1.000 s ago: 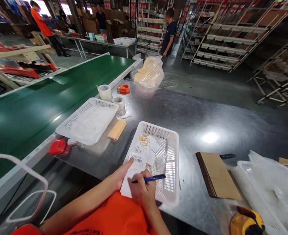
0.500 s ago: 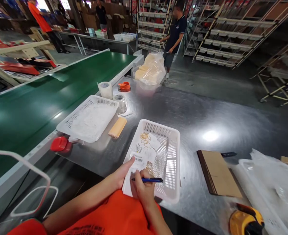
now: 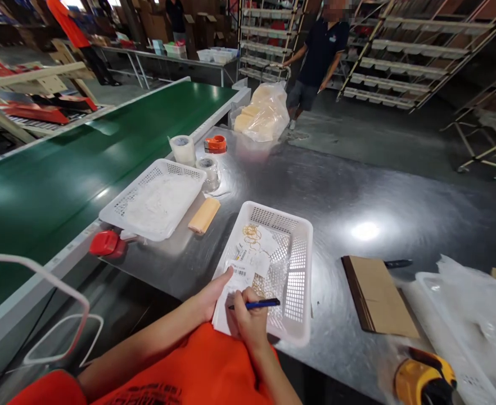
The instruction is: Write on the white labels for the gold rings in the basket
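My left hand (image 3: 215,293) grips a stack of white paper slips (image 3: 226,309) by its left edge, thumb on top. A barcode is printed on the upper part of the sheet. In my right hand (image 3: 251,320) a blue pen (image 3: 261,304) is pinched, its tip low over the paper. Just beyond both hands a white perforated basket (image 3: 306,247) sits on the metal table. Inside it lie thin gold-coloured loops (image 3: 252,232), which look like jewellery, and small white cards (image 3: 268,241).
Left of the basket are a yellowish roll (image 3: 204,215), another white basket (image 3: 112,209) with clear bags, tape rolls (image 3: 183,151) and a red tape dispenser (image 3: 106,243). Cardboard (image 3: 380,298), a yellow tape dispenser (image 3: 420,379) and plastic bags (image 3: 479,315) lie right. A green conveyor (image 3: 104,163) runs alongside.
My hands keep their hold on the slips and pen; the pen has shifted only slightly. In the background, a person in a dark shirt has walked nearer and to the right. The view has tilted slightly.
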